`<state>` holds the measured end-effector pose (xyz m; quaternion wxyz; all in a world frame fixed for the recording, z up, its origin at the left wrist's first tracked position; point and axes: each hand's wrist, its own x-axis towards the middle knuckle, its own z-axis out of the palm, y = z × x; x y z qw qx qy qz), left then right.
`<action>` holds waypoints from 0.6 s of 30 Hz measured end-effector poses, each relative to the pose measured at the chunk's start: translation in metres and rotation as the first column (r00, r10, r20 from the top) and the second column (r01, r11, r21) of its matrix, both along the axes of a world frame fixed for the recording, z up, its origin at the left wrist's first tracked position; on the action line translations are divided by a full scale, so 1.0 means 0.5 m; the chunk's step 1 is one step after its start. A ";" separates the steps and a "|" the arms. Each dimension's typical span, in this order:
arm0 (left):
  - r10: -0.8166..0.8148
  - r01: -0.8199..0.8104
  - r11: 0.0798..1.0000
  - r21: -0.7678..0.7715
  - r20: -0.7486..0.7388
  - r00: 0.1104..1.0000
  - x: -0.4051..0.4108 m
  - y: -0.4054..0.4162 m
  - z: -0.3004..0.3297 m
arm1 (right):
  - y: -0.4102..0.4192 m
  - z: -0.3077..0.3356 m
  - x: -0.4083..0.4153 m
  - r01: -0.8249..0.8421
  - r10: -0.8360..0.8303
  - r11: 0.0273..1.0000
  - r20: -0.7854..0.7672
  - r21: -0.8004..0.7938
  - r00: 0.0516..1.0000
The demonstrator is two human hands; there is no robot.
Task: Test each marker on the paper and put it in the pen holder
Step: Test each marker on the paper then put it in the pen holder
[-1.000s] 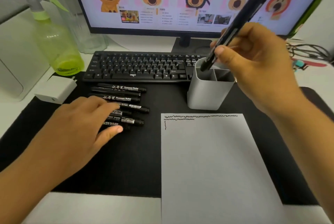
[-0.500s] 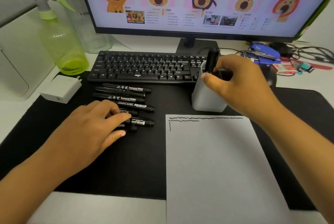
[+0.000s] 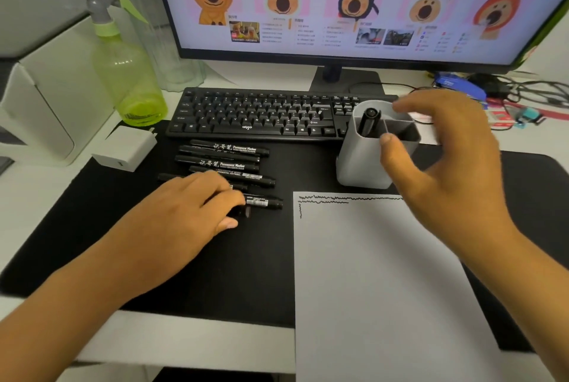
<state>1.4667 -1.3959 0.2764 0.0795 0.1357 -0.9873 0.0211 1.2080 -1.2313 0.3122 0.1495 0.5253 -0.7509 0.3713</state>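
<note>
Grey plastic, the pen holder (image 3: 363, 163) stood at 12 o'clock of the paper (image 3: 385, 274), one black marker (image 3: 368, 121) upright in its left compartment. Right hand (image 3: 446, 160) hovered beside it, fingers spread, empty. Left hand (image 3: 184, 215) rested flat on the marker row (image 3: 228, 163) at 9 o'clock.

Holder: grey plastic pen holder (image 3: 363, 166), one black marker (image 3: 368, 121) upright in its left compartment.
Right hand (image 3: 443, 150): fingers relaxed, empty, just beside holder.
Left hand (image 3: 184, 212): resting on black markers row (image 3: 228, 163).
</note>
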 end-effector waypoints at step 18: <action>0.618 0.424 0.186 0.886 -0.441 0.650 -0.004 0.125 0.048 | 0.094 -0.026 0.157 -0.537 0.384 0.842 0.756 -0.051 0.530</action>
